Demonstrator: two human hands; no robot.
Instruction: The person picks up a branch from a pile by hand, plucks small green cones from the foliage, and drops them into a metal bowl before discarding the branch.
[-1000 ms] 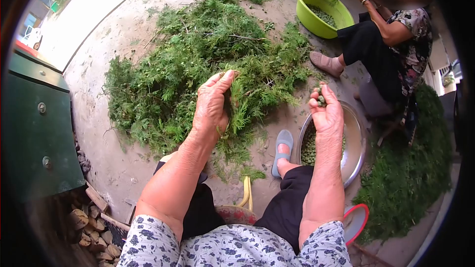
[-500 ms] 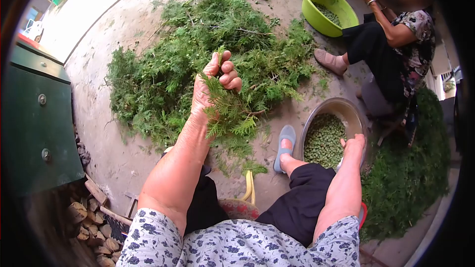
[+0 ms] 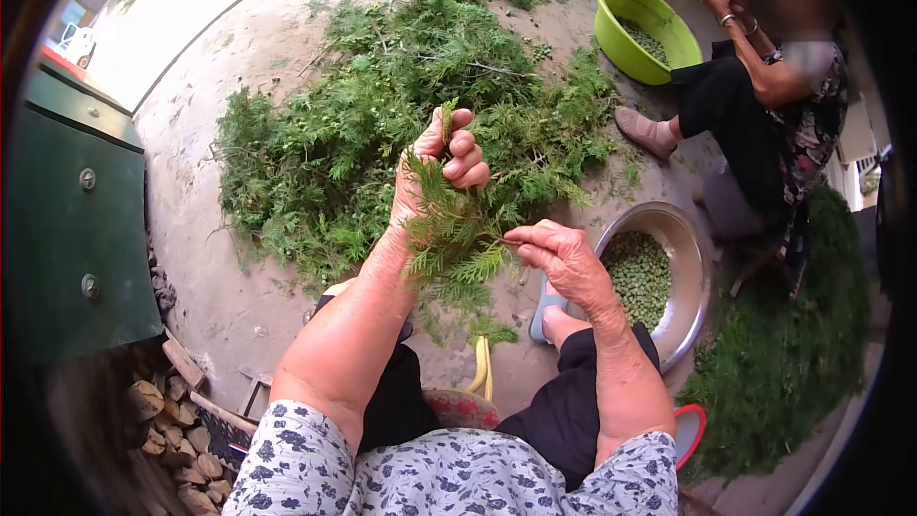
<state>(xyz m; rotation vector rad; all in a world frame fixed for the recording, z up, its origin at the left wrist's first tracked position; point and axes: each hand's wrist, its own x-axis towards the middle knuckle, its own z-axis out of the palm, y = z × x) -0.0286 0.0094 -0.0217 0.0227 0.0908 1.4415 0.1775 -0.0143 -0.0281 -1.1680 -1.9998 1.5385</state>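
Note:
My left hand (image 3: pixel 441 167) is closed around a leafy green cypress sprig (image 3: pixel 454 248), whose flat fronds hang down below the fingers. From the right, my right hand (image 3: pixel 565 266) pinches with thumb and fingertips at the brown stem end of the same sprig. Beneath and beyond my right hand stands a metal basin (image 3: pixel 690 311), holding many small round green cones (image 3: pixel 638 277). A big heap of cut cypress branches (image 3: pixel 353 134) covers the ground past my left hand.
At the upper right, a seated person (image 3: pixel 788 115) holds greenery near a lime-green tub (image 3: pixel 611 33) with green cones in it. More greenery (image 3: pixel 783 363) lies at the right. A green metal cabinet (image 3: pixel 86 229) and split firewood (image 3: pixel 177 430) are on the left.
My right hand has left the metal basin and come up and left to the sprig. My left hand still holds the sprig, slightly further right and lower in view.

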